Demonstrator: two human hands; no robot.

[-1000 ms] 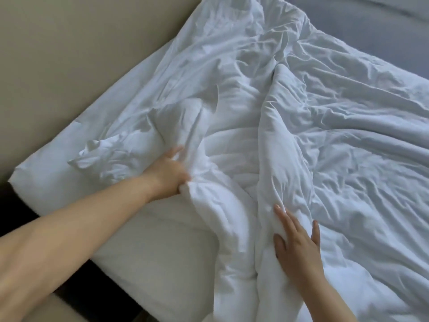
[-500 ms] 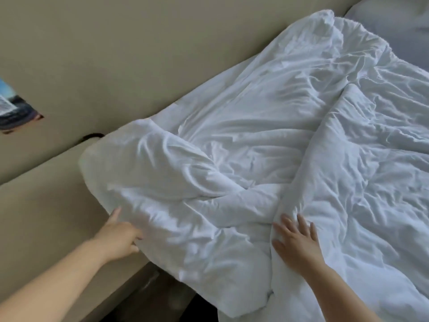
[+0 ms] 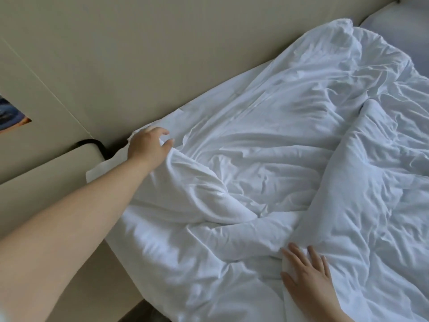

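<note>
White cotton duvet (image 3: 267,159), one in number, crumpled across a bed and worked by two bare hands. The left hand (image 3: 146,147) lies on the duvet's far corner, close against the wall (image 3: 162,54); its fingers are bent over a raised pleat of cloth, the thumb is hidden, and it cannot be told whether any fabric is actually pinched beneath the palm. The right hand (image 3: 308,273) lies flat on the near part of the duvet, its fingers (image 3: 293,252) straight and slightly spread, nothing enclosed; a little cloth bulges between thumb and forefinger. This hand rests at the lower end of one thick padded fold (image 3: 348,182), which runs away from it towards the upper right. Between the two hands the cover is thinner and lies in many shallow creases.

Surroundings: one beige padded ledge (image 3: 51,180) along the bed's left side, under the left forearm; one black cable (image 3: 91,143) looping out where ledge and wall meet, just beside the duvet corner; one edge of a coloured picture (image 3: 10,118) at the left margin; one pale pillow (image 3: 399,29) at the upper right, beyond the duvet's top edge.
</note>
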